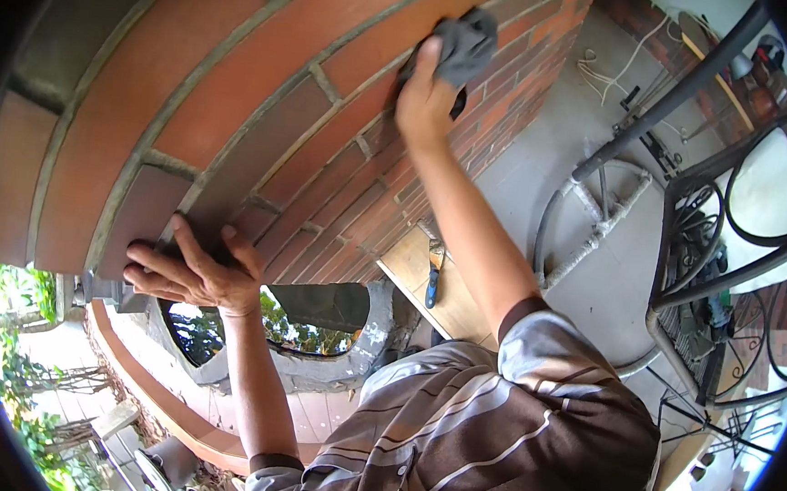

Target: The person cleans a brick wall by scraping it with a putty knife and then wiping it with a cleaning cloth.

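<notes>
A brick wall (pixel 239 98) with grey mortar joints fills the upper left. My left hand (pixel 195 273) lies against its lower bricks with fingers spread, holding nothing. Higher up and to the right, my right hand (pixel 424 102) grips a crumpled dark grey cloth (pixel 469 48) against the brick face. The fingers of that hand are mostly hidden behind the cloth and hand; the thumb shows on top.
A blue-handled scraper (pixel 432 285) lies on a wooden board (pixel 466 310) below the wall. An oval grey-rimmed basin (pixel 373 335) with reflecting water is near my left arm. Black metal furniture (pixel 672 301) stands at right; pale cables (pixel 611 74) lie behind it.
</notes>
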Demonstrator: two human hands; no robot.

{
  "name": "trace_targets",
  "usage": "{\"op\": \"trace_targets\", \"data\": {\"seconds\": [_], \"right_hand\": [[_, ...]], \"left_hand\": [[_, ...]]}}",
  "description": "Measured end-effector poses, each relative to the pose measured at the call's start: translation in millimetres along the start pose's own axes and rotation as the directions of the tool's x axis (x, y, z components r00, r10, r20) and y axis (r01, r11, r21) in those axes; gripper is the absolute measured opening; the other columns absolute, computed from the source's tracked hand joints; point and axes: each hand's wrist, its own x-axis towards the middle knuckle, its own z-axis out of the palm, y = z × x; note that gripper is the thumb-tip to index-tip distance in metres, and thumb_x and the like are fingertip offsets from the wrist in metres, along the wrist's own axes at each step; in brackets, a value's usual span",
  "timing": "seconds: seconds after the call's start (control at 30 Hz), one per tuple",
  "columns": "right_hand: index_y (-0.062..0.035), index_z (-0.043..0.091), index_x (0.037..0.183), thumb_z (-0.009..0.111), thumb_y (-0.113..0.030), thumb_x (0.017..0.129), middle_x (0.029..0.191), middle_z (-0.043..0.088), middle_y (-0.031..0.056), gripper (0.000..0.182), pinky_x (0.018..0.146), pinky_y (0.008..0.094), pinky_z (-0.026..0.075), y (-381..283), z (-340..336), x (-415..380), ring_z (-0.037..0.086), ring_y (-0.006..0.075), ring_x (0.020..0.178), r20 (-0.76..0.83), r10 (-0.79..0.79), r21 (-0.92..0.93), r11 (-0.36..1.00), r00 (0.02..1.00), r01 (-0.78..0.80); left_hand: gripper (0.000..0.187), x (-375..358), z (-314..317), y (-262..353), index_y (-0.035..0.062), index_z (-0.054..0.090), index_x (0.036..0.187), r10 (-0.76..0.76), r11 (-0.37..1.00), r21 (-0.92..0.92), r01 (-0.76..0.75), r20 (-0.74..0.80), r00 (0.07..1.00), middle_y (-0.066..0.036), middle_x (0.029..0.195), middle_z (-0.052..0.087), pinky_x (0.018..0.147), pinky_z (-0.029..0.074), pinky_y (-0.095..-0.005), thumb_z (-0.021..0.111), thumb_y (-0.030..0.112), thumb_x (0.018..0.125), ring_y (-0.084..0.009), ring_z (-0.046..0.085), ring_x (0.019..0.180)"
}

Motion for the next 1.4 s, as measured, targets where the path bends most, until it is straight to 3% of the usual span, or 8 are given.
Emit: {"op": "trace_targets", "data": {"seconds": [0.23, 0.37, 0.47, 0.63, 0.8, 1.0, 1.17, 1.4], "right_hand": [[0.0117, 0.012, 0.144, 0.058, -0.046, 0.086, 0.152, 0.006, 0.0324, 0.094, 0.11, 0.0612, -0.002, 15.8, 14.6, -174.2, -0.001, 0.0519, 0.14, 0.528, -0.29, 0.029, 0.946, 0.798, 0.324], [0.007, 0.027, 0.141, 0.054, -0.049, 0.088, 0.151, 0.014, 0.0313, 0.081, 0.11, 0.0626, 0.0, -8.9, 11.2, -107.3, 0.001, 0.0512, 0.141, 0.116, -0.451, -0.042, 0.888, 0.885, 0.458], [0.0014, 0.04, 0.135, 0.04, -0.046, 0.096, 0.148, 0.024, 0.0316, 0.061, 0.109, 0.0641, 0.0, -21.2, -0.6, -10.7, 0.003, 0.0492, 0.141, 0.199, 0.106, 0.146, 0.98, 0.974, -0.136], [0.0035, 0.034, 0.138, 0.038, -0.041, 0.098, 0.149, 0.015, 0.0348, 0.06, 0.107, 0.066, -0.005, -71.3, 22.9, -22.9, -0.001, 0.0531, 0.139, 0.006, -0.426, -0.241, 0.877, 0.905, 0.415], [0.0114, 0.014, 0.143, 0.054, -0.046, 0.086, 0.15, 0.01, 0.0342, 0.09, 0.107, 0.0658, -0.007, -17.4, 19.5, -161.0, -0.002, 0.0579, 0.137, 0.589, -0.675, -0.134, 0.461, 0.445, 0.877], [0.0054, 0.037, 0.136, 0.056, -0.047, 0.087, 0.146, 0.028, 0.0298, 0.074, 0.108, 0.0643, -0.008, 4.7, 6.5, -101.9, 0.01, 0.0559, 0.136, 0.114, -0.375, -0.015, 0.925, 0.92, 0.379], [0.0122, 0.018, 0.141, 0.042, -0.047, 0.095, 0.146, 0.023, 0.0344, 0.078, 0.11, 0.0582, -0.011, -56.1, 4.3, -20.2, 0.009, 0.0548, 0.137, 0.226, -0.165, -0.193, 0.959, 0.96, 0.21], [0.0103, 0.025, 0.141, 0.047, -0.051, 0.088, 0.149, 0.014, 0.0336, 0.084, 0.1, 0.0757, 0.006, -37.8, 30.3, -139.8, 0.006, 0.0582, 0.135, 0.582, -0.758, -0.128, 0.272, 0.295, 0.954]], "left_hand": [[0.053, 0.6, -0.1, 2.4, 0.0107, 0.055, 0.132, -0.007, 1.0, -0.016, 0.007, -0.004, 1.0, -0.029, 0.15, 0.025, 0.107, 0.012, -0.0676, 0.049, 0.043, 0.09, -0.0517, 0.015, 0.139], [0.054, -1.7, 3.3, -0.7, 0.0099, 0.055, 0.131, 0.002, 0.999, -0.034, -0.002, -0.007, 1.0, -0.031, 0.149, 0.025, 0.108, 0.01, -0.066, 0.05, 0.043, 0.089, -0.0512, 0.013, 0.14], [0.053, -0.4, -0.5, 2.9, 0.0097, 0.056, 0.13, -0.014, 0.998, -0.061, 0.014, 0.0, 1.0, -0.031, 0.148, 0.026, 0.108, 0.009, -0.0657, 0.05, 0.041, 0.089, -0.0515, 0.012, 0.14], [0.052, 2.1, -0.7, 3.2, 0.0127, 0.055, 0.132, -0.027, 0.998, -0.048, 0.027, -0.004, 1.0, -0.026, 0.15, 0.028, 0.107, 0.015, -0.0655, 0.049, 0.042, 0.089, -0.0503, 0.019, 0.138], [0.052, -3.5, -3.7, 2.6, 0.0129, 0.055, 0.132, -0.035, 0.999, -0.039, 0.036, 0.037, 0.999, -0.026, 0.15, 0.028, 0.108, 0.013, -0.0644, 0.049, 0.042, 0.089, -0.0494, 0.018, 0.139], [0.053, -1.3, -2.8, 1.9, 0.012, 0.054, 0.133, -0.016, 0.999, -0.037, 0.018, 0.035, 0.999, -0.028, 0.15, 0.026, 0.109, 0.011, -0.0643, 0.049, 0.04, 0.088, -0.0492, 0.014, 0.14], [0.053, -2.1, -4.9, 3.3, 0.0121, 0.053, 0.134, -0.04, 0.998, -0.038, 0.042, 0.063, 0.997, -0.027, 0.151, 0.025, 0.11, 0.008, -0.063, 0.049, 0.039, 0.088, -0.0504, 0.011, 0.14], [0.054, -1.3, -6.4, 3.5, 0.0123, 0.053, 0.134, -0.048, 0.996, -0.066, 0.054, 0.083, 0.995, -0.026, 0.151, 0.025, 0.111, 0.004, -0.0612, 0.047, 0.041, 0.089, -0.0506, 0.012, 0.14]]}}
